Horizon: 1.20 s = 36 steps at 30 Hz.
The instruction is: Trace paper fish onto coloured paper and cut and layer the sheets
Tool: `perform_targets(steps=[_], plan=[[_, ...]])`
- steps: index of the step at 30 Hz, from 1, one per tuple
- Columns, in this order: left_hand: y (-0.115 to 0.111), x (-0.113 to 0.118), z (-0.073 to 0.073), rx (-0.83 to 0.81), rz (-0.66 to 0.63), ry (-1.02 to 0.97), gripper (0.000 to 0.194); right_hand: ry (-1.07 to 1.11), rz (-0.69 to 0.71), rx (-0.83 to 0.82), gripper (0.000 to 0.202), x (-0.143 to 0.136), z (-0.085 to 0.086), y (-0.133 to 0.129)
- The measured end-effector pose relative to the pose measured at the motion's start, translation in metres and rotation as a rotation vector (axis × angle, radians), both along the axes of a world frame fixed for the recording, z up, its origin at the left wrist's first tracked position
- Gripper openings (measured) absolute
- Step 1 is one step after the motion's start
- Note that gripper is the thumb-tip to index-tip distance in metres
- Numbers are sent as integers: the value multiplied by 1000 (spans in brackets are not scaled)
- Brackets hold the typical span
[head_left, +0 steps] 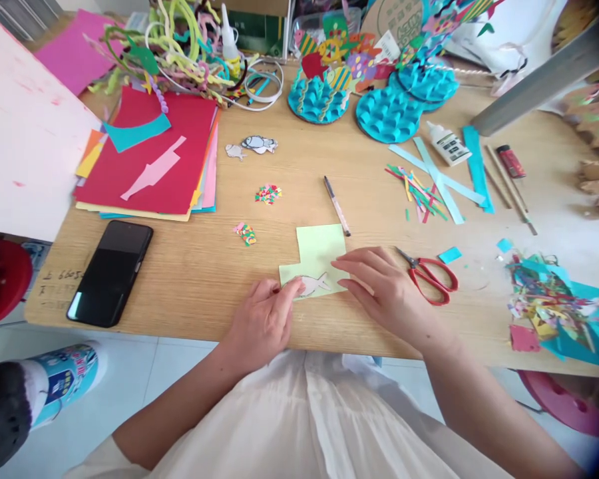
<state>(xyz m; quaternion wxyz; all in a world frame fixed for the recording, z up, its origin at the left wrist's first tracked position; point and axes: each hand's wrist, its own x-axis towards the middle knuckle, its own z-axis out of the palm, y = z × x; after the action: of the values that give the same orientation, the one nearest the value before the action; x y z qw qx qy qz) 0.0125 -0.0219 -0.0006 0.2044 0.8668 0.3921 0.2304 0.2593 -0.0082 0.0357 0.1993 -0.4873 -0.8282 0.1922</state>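
A pale green sheet of paper lies near the table's front edge, with a small fish cutout on its lower part. My left hand grips the sheet's lower left corner, its thumb pressing on the fish's head end. At the right edge of the sheet is my right hand, fingers apart and nothing held between them. Red-handled scissors rest just right of that hand. Above the sheet lies a pen. Two more fish cutouts lie farther back.
A black phone and stacked coloured paper are at the left. Small paper bits lie mid-table. Paper strips, a glue bottle and scraps are at the right; blue discs stand behind.
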Motion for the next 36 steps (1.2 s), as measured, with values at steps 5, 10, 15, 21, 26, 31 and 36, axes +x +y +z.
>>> perform_targets(steps=[5, 10, 15, 21, 26, 31, 36], plan=[[0, 0, 0, 29, 5, 11, 54, -127, -20, 31, 29, -14, -9, -10], [-1, 0, 0, 16, 12, 12, 54, -209, 9, 44, 21, -22, -9, -6], [-2, -1, -1, -24, 17, -53, 55, -203, 12, 33, 15, -22, -13, -4], [-3, -5, 1, 47, 35, -219, 60, -5, -20, -26, 9, -23, -9, -7], [-3, -6, 1, 44, 187, -343, 54, 241, -346, -84, 9, 1, -6, -6], [-2, -5, -4, 27, 269, -334, 49, 236, -688, -113, 19, 44, -17, 8], [0, -5, -7, 54, 309, -297, 45, 196, -711, -215, 22, 64, -32, 16]])
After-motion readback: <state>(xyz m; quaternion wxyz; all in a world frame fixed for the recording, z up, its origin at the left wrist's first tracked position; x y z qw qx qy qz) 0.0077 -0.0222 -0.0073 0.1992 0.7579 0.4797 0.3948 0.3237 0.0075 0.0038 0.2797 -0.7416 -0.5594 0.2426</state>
